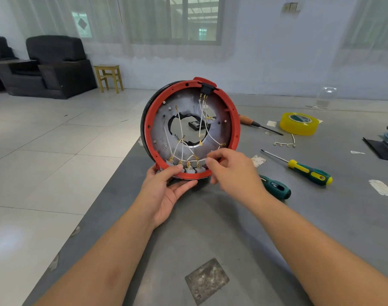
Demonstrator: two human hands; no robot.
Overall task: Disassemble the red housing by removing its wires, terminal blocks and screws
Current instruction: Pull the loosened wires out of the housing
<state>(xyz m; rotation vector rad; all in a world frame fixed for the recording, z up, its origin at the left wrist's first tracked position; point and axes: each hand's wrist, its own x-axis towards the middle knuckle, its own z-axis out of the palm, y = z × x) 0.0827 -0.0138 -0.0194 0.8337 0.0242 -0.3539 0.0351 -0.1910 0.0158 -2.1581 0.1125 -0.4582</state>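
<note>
The round red housing stands tilted on its edge on the grey table, open side toward me. Inside, several white wires with brass lugs cross a grey plate with a central hole. Grey terminal blocks sit along the bottom rim. My left hand grips the housing's bottom rim, thumb inside, fingers underneath. My right hand pinches a white wire just right of the terminal blocks. A black socket sits at the top of the rim.
To the right lie two green-and-yellow screwdrivers, a wooden-handled tool, a yellow tape roll and a removed wire piece. The table's left edge drops to a tiled floor.
</note>
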